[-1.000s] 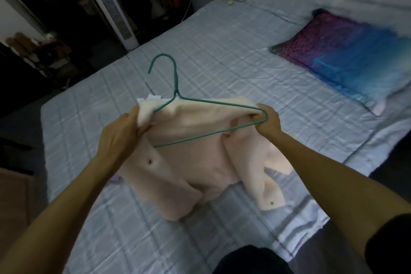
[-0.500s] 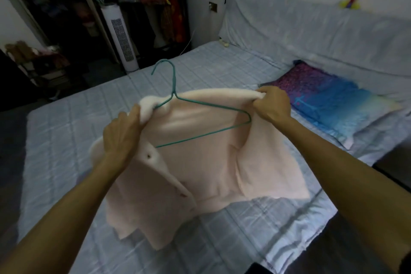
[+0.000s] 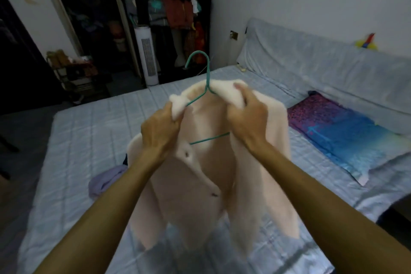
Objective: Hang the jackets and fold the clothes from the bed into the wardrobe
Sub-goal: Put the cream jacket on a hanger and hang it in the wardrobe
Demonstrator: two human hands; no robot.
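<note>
A fluffy pale pink jacket [image 3: 206, 184] hangs in the air over the bed [image 3: 89, 135] on a green wire hanger [image 3: 205, 73], whose hook sticks up above the collar. My left hand [image 3: 161, 128] grips the left side of the collar beside the hanger's arm. My right hand [image 3: 246, 121] grips the right side of the collar. The jacket's front is open, with dark buttons along the left edge. Behind my left forearm a lilac garment [image 3: 104, 181] lies crumpled on the bed. At the back stands the dark wardrobe [image 3: 173, 18] full of hung clothes.
A purple-blue pillow [image 3: 347, 131] lies on the right side of the bed, below the covered headboard [image 3: 333, 66]. A white tower fan [image 3: 148, 55] stands by the wardrobe. A small rack with bags [image 3: 73, 69] sits at the left, next to a dark doorway.
The jacket has risen off the bed and now hangs upright. My right hand moved in from the hanger's far end to the collar. My view tilted up toward the wardrobe.
</note>
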